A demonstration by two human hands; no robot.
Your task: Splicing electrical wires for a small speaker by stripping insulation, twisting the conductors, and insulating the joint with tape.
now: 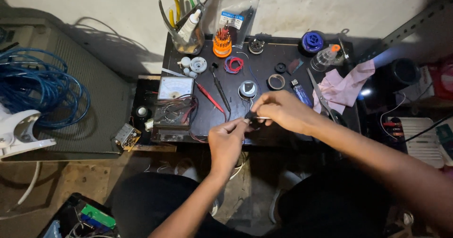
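Black small part mostly hidden between fingertips, left hand and right hand grips both pinching it, kind unclear.

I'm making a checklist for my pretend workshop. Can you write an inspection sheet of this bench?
Surface: small dark table, crowded.
Job's things: small black part with a thin white piece, pinched between both hands.
Clutter: analog multimeter, probes, orange screwdriver set, tool jar, blue lighter, scissors, pink cloth.
Hands: left hand and right hand both grip the part.
Cables: blue cable coil.
Surroundings: pale wall, bare floor.
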